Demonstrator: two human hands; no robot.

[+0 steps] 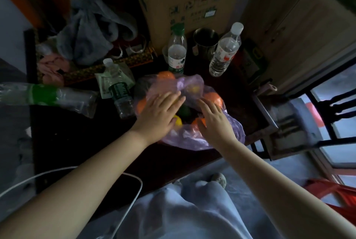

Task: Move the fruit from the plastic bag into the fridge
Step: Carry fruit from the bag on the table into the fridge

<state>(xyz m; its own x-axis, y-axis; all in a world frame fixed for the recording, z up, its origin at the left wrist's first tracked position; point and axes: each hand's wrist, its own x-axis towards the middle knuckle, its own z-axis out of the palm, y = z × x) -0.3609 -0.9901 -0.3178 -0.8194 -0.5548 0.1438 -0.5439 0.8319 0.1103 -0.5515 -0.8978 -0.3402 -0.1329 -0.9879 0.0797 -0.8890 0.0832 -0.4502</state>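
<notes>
In the head view, we judge we are opening the plastic bag (pixel 192 139) at mid-table (pixel 77 142), with the fruit (pixel 215 99) inside. Next we must grasp one piece. Our left hand (pixel 160 112) lies flat on the bag's left side, fingers straight and together. Our right hand (pixel 214 123) rests on its right side, fingers slightly spread.

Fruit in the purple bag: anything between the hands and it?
Only film of the translucent purple plastic bag, covering the round orange fruits at the far side. The dark green round fruit and yellow fruit lie bare in the opening between left hand and right hand.
</notes>
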